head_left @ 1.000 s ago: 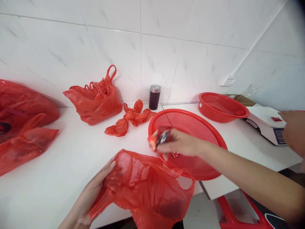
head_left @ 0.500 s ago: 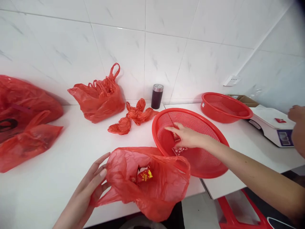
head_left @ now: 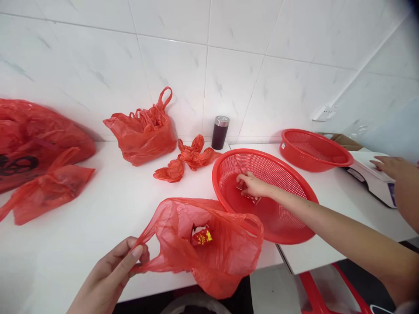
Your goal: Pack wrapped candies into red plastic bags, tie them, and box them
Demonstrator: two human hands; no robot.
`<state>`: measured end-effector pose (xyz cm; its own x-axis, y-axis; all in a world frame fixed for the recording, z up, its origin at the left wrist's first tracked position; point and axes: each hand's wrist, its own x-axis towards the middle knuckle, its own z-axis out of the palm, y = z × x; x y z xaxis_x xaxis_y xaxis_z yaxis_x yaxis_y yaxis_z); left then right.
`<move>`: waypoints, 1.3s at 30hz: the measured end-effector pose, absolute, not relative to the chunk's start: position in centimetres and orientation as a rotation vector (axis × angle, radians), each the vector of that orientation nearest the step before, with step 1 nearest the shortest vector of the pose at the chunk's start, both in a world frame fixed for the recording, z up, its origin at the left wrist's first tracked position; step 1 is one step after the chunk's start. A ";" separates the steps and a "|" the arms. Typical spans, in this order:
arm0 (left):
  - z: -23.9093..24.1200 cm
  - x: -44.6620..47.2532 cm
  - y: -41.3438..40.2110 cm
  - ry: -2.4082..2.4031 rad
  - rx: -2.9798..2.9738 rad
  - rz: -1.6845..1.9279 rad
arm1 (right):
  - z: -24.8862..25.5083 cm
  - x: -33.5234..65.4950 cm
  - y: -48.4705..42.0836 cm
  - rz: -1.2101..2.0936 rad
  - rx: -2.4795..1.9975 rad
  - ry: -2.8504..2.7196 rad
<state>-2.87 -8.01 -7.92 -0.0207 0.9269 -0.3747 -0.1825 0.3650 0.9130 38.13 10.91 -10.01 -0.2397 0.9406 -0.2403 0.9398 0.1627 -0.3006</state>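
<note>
My left hand (head_left: pixel 119 268) is closed on the handle of a thin red plastic bag (head_left: pixel 176 257) and pulls it taut to the left. The bag's mouth gapes upward, and small red packets with yellow print (head_left: pixel 202 237) lie inside. My right hand (head_left: pixel 253 185) is down in a red perforated plastic basket (head_left: pixel 288 233), fingers closed on a small red packet (head_left: pixel 240 186), mostly hidden. Under that hand, a red packet with white spots (head_left: pixel 254 199) rests on the basket's bottom. The bag's right side overlaps the basket's near rim.
Full red bags (head_left: pixel 39 144) stand at the left, another red bag (head_left: pixel 140 141) by the wall. Crumpled bags (head_left: pixel 193 155) and a dark tumbler (head_left: pixel 220 133) sit behind. At right are a second basket (head_left: pixel 304 157), a scale (head_left: pixel 369 174) and another person's hand (head_left: pixel 389 166).
My left hand has moved down and gripped the bag's handle, stretching it leftward. My right hand's fingers have closed over a packet. The other person's hand has moved onto the scale.
</note>
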 end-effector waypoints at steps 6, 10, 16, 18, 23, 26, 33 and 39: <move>-7.0 -2.3 -8.0 1.200 0.776 1.126 | -10.1 38.4 11.1 0.471 -2.079 -2.304; -6.8 -2.1 -8.0 1.193 0.783 1.109 | -8.5 38.6 10.4 0.470 -2.074 -2.298; -7.0 -1.9 -7.9 1.214 0.721 1.138 | -8.9 37.6 7.2 0.663 -2.092 -2.300; -7.3 -2.2 -7.9 1.204 0.661 1.206 | -8.8 37.5 7.2 0.677 -2.091 -2.266; -8.2 -3.8 -8.1 1.118 0.562 1.277 | -3.5 36.5 7.7 0.780 -2.027 -2.145; -7.5 -3.7 -8.5 1.074 0.614 1.263 | 1.4 33.3 5.0 0.999 -1.610 -2.109; -2.9 -2.2 -8.4 1.092 0.636 1.249 | 2.6 24.6 -1.9 0.711 -0.991 -2.723; -4.8 -8.1 -8.4 1.377 0.758 1.252 | 2.2 27.3 -2.6 0.258 -1.198 -2.993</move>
<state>-8.14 -8.35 -4.81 -0.2221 0.9323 -0.2855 -0.1959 0.2441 0.9497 27.33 -2.61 2.19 -0.7220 0.6767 -0.1441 0.6914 0.7136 -0.1130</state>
